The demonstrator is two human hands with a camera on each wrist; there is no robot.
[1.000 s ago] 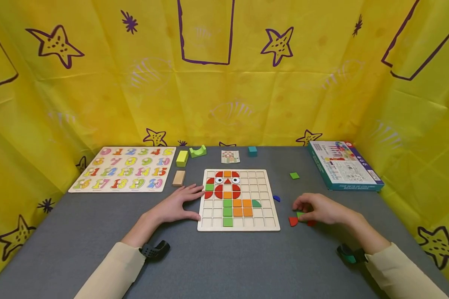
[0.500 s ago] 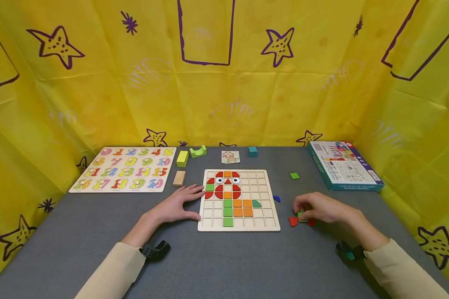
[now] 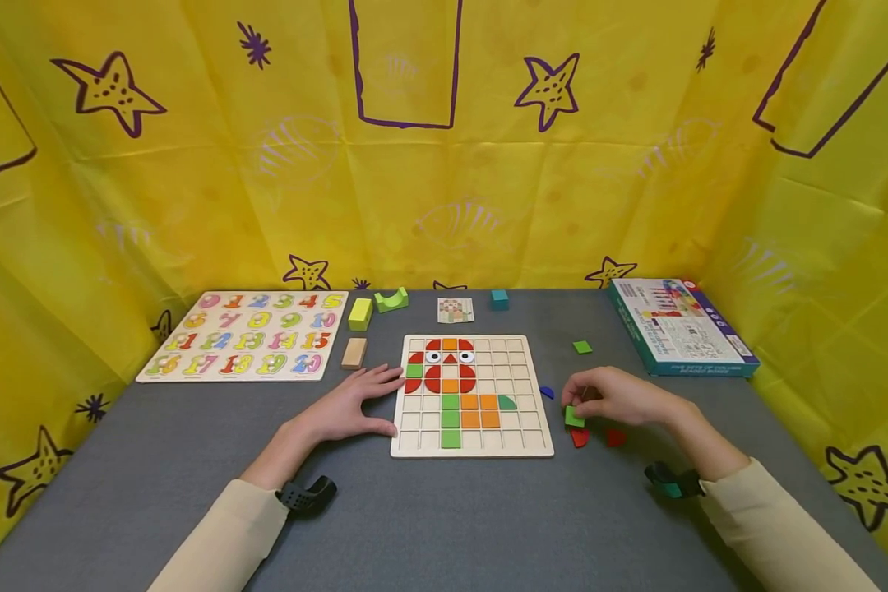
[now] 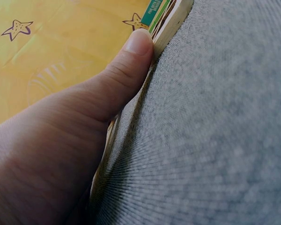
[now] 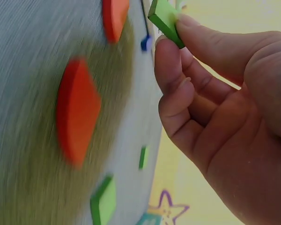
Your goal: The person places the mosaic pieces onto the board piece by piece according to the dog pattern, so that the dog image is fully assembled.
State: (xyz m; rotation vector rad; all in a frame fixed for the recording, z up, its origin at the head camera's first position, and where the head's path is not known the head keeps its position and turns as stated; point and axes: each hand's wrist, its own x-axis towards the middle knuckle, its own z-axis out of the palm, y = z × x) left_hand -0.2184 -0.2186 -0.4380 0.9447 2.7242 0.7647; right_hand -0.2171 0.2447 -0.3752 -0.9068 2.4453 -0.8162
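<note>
A wooden grid board [image 3: 432, 444] lies on the table, with red, orange and green tiles and two eye tiles set in its squares. My left hand [image 3: 355, 405] rests against the board's left edge, fingers spread; in the left wrist view the thumb [image 4: 131, 61] touches the edge. To the right of the board, my right hand [image 3: 622, 396] pinches a green square tile [image 5: 165, 21] between thumb and index finger, above the table. Below it lie two red quarter-round tiles, the nearer one [image 3: 616, 437] and another [image 3: 580, 438] partly covered by the green tile in the head view.
A blue tile [image 3: 547, 393] and a green tile [image 3: 581, 347] lie right of the board. Behind stand a picture card [image 3: 455, 310], a teal block [image 3: 499, 300] and several other blocks. A number puzzle [image 3: 244, 335] lies left, a game box [image 3: 684, 329] right.
My right hand has lifted the green square tile off the table and moved left toward the board, uncovering the red tile on the right. The left hand has stayed in place.
</note>
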